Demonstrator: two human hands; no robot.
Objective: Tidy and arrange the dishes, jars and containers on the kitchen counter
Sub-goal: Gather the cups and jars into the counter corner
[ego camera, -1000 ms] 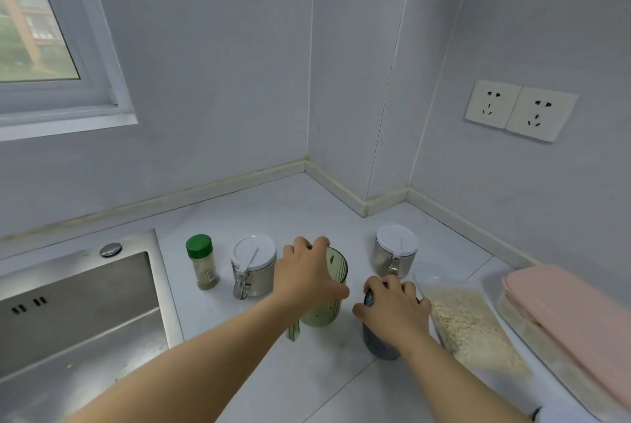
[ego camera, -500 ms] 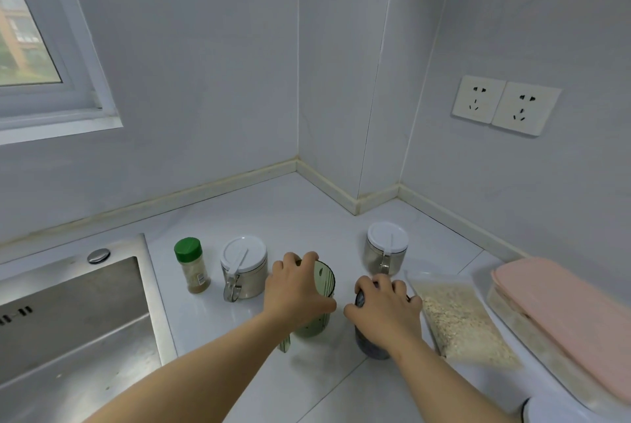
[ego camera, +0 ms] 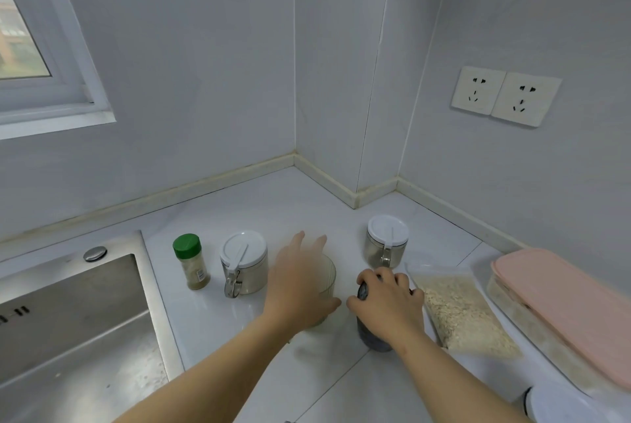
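Green-capped spice bottle (ego camera: 191, 260) — white-lidded jars (ego camera: 243, 262), pink-lidded container (ego camera: 560, 303), grey counter (ego camera: 266, 214).

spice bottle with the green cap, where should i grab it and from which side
Wrap fingers round the spice bottle just under its cap, coming from the front. It stands upright and slim; the white-lidded jar stands close on its right and the sink rim on its left, so the front is likely freest.
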